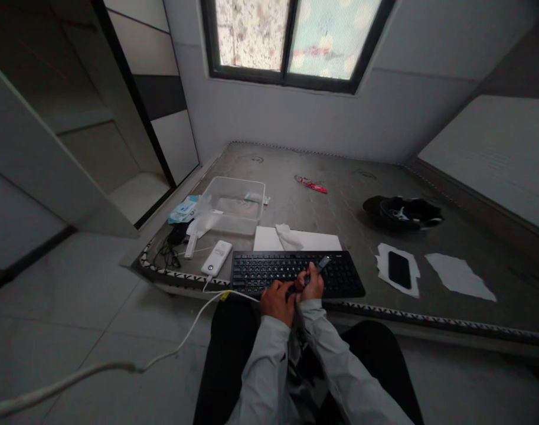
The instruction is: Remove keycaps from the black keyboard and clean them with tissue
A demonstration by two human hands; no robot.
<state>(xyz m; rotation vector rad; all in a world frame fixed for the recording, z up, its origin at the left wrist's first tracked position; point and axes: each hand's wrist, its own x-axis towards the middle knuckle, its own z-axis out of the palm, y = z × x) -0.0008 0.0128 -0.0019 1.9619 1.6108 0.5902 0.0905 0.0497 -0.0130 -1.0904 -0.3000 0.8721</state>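
A black keyboard [296, 273] lies at the near edge of a grey mattress [349, 195]. Both my hands are together over its front edge. My right hand [312, 284] grips a small dark tool [322, 263] whose tip points up and away over the keys. My left hand [277, 301] is closed beside it, touching the keyboard's front row; what it holds is hidden. Behind the keyboard are a white sheet [311, 241] and a crumpled white cloth [288, 236].
A clear plastic tub [234, 203], a white power bank [216, 257] with a white cable [118, 366], black cords [169, 251] and a blue packet [183, 209] sit left. A black phone [399, 270] on paper, another paper [459, 275], black cap [402, 212] and red item [312, 185] lie right.
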